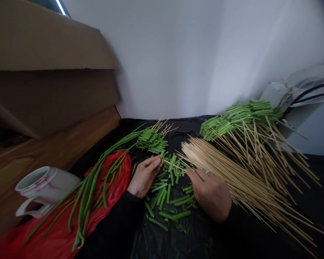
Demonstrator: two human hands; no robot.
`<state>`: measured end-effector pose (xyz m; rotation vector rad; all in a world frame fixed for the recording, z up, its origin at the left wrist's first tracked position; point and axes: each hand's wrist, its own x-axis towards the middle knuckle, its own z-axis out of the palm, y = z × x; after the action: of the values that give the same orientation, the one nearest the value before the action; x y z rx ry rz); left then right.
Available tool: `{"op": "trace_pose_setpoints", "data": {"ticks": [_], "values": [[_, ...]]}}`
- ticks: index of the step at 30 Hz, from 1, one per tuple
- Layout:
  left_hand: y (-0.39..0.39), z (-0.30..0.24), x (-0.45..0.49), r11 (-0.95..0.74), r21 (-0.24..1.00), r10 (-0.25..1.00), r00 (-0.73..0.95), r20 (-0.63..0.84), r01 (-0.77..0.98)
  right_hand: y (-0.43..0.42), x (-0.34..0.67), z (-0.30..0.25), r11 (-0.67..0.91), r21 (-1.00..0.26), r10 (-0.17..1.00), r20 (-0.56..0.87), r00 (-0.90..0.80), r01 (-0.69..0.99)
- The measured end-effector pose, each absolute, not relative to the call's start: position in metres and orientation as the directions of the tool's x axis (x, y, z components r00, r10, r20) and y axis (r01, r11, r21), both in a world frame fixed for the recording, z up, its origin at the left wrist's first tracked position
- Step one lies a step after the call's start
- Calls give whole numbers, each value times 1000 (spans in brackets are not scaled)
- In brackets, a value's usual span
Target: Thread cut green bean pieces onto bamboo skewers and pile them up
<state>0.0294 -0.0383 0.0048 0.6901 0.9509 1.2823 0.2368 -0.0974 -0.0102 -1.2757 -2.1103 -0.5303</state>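
My right hand (212, 194), with a ring on one finger, grips a thin bamboo skewer (179, 167) that points left. My left hand (146, 175) is closed in a pinch at the skewer's far end, on a short piece of long green bean (162, 154). Another cut piece (172, 162) lies across the skewer; whether it is threaded or behind it I cannot tell. Below and between my hands, many loose cut bean pieces (162, 198) are scattered on black plastic sheeting (162, 244). Just beyond my left hand sits a small pile of filled skewers (152, 141).
A bundle of bare skewers (232, 169) lies to the right, with a larger heap of filled ones (240, 117) behind. Uncut long beans (89, 187) rest over a red plastic bag (108, 201) at left, beside a white pitcher (56, 185). A cardboard box (51, 90) and wall (175, 61) stand behind.
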Motion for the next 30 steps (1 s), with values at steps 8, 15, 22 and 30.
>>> {"op": "trace_pose_setpoints", "data": {"ticks": [8,15,22,30], "values": [[-39,5,27,270,819,961,93,-259,-506,-99,235,-11,469,8,644,681,-348,883],[-40,7,28,326,804,945,161,-284,-498,-101,233,-12,468,12,638,688,-347,884],[-43,8,29,377,802,926,222,-306,-464,-103,230,-9,474,6,627,700,-342,881],[-48,10,34,405,821,912,242,-331,-403,-103,227,-8,480,14,614,709,-347,877]]}}
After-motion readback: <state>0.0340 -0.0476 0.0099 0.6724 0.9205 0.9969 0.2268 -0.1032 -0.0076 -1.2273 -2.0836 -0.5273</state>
